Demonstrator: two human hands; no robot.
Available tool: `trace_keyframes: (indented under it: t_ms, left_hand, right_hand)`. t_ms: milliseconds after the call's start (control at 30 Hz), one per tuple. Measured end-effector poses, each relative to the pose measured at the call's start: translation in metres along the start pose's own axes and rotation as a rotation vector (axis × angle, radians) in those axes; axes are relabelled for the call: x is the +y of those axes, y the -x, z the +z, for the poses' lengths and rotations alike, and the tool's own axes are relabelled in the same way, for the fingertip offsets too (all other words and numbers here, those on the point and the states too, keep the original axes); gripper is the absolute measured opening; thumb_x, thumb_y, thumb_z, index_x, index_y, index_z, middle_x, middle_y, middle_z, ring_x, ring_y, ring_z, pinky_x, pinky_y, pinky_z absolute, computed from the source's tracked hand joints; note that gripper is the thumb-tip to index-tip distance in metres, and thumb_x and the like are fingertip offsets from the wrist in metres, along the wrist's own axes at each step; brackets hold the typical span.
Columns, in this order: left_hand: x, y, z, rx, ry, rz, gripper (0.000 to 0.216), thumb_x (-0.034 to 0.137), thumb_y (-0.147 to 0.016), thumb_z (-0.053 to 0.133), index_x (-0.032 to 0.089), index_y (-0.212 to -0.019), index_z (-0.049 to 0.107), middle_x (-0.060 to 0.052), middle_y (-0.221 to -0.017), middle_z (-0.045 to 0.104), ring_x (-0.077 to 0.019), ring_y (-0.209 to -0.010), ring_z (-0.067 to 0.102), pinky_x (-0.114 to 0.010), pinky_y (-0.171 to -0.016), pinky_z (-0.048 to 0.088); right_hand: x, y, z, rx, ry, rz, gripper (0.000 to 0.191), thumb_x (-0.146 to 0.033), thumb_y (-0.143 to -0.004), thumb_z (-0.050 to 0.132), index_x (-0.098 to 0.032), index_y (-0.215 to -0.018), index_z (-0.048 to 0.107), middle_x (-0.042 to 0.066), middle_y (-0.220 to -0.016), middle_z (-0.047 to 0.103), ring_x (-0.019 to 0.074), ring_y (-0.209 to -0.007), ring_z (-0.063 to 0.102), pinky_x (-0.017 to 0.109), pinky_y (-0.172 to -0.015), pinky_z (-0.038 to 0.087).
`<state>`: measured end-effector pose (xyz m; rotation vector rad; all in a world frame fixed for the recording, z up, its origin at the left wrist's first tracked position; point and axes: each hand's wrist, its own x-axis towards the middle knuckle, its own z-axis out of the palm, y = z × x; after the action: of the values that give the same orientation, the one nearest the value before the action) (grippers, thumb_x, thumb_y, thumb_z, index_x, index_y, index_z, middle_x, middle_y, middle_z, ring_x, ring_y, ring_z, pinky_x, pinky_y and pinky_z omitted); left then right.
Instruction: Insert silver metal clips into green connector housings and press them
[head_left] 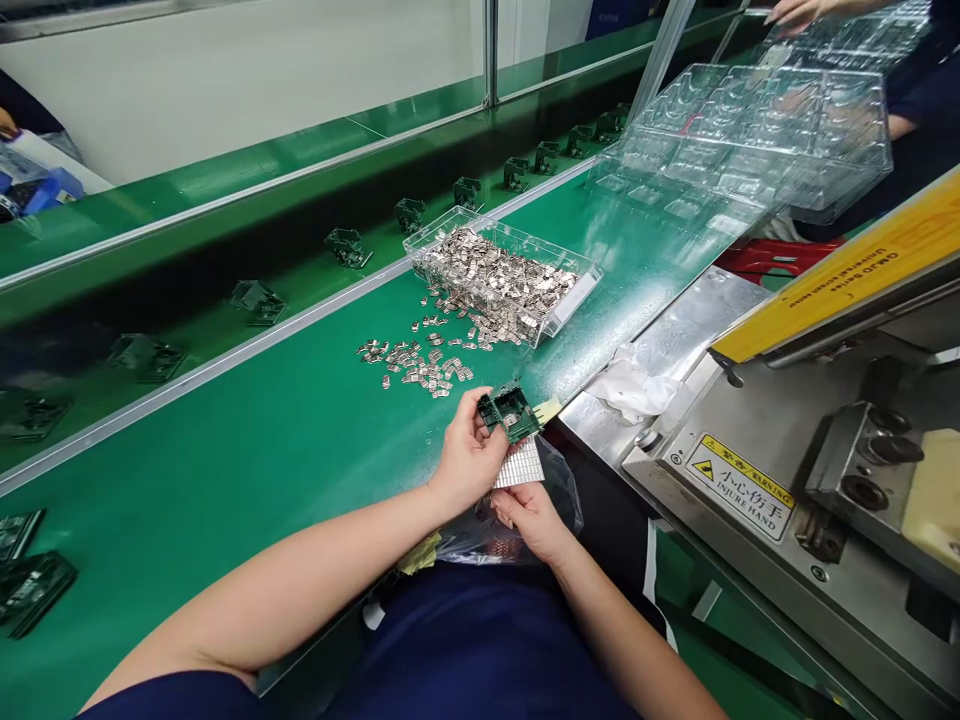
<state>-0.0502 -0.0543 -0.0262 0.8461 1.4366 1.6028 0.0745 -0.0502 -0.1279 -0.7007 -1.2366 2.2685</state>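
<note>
My left hand is closed on a dark green plastic housing, its open, compartmented side turned up. Just below it, my right hand pinches the lower edge of a sheet of small silver rectangles. The sheet's top passes behind the housing; whether the two touch, I cannot tell. A pale yellow piece sticks out at the housing's right. Beneath my hands lies a clear plastic bag. Loose small metal pieces are scattered on the green surface beyond.
A clear tray heaped with metal pieces stands ahead. Several green housings line the belt behind the metal rail. Clear blister trays are stacked far right, near another person's hand. A machine with a warning label stands right.
</note>
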Motion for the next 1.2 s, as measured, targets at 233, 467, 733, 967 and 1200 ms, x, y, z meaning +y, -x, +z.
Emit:
trace_keyframes:
  t_ms: [233,467,733,967,1200]
  left_hand:
    - [0.001,-0.001,0.002,-0.008,0.075,-0.013,0.032,0.026,-0.078,0.064,0.022,-0.104,0.046,0.001,-0.085,0.062,-0.0105,-0.073,0.063,-0.019,-0.063,0.052]
    - [-0.002,-0.001,0.000,0.014,0.060,0.005,0.032,0.026,-0.078,0.064,0.022,-0.106,0.047,0.001,-0.084,0.063,-0.0107,-0.071,0.062,-0.017,-0.057,0.050]
    - [-0.004,-0.002,-0.002,0.055,-0.027,0.022,0.034,0.026,-0.078,0.065,0.022,-0.108,0.049,0.003,-0.079,0.062,-0.0089,-0.064,0.060,-0.015,-0.052,0.046]
    - [-0.002,-0.004,-0.001,0.054,0.063,0.000,0.036,0.025,-0.076,0.067,0.021,-0.106,0.047,0.003,-0.079,0.061,-0.0104,-0.068,0.062,-0.016,-0.052,0.048]
    - [0.006,-0.006,0.002,0.092,0.217,-0.042,0.040,0.032,-0.074,0.068,0.023,-0.102,0.041,-0.001,-0.091,0.062,-0.0129,-0.072,0.066,-0.026,-0.064,0.058]
  right_hand:
    - [-0.011,0.018,0.026,0.044,-0.123,-0.038,0.038,-0.053,-0.080,0.068,-0.017,-0.069,0.061,-0.005,-0.049,0.044,0.0093,-0.044,0.038,0.025,-0.047,0.030]
    - [-0.017,0.010,0.045,0.277,-0.159,-0.152,0.040,-0.053,-0.078,0.069,-0.020,-0.067,0.050,-0.006,-0.053,0.039,0.0088,-0.048,0.034,0.024,-0.049,0.031]
    - [-0.014,0.011,0.044,0.414,0.134,-0.185,0.039,-0.058,-0.086,0.055,-0.021,-0.072,0.050,-0.002,-0.061,0.048,0.0125,-0.054,0.044,0.027,-0.055,0.039]
    - [-0.018,0.009,0.011,0.352,0.573,-0.042,0.030,-0.042,-0.076,0.068,-0.021,-0.058,0.059,0.002,-0.051,0.056,0.0157,-0.047,0.049,0.029,-0.052,0.038]
    - [-0.063,0.040,0.012,0.385,0.772,-0.046,0.011,-0.032,-0.073,0.072,-0.022,-0.067,0.073,0.004,-0.061,0.068,0.0202,-0.053,0.060,0.030,-0.054,0.044]
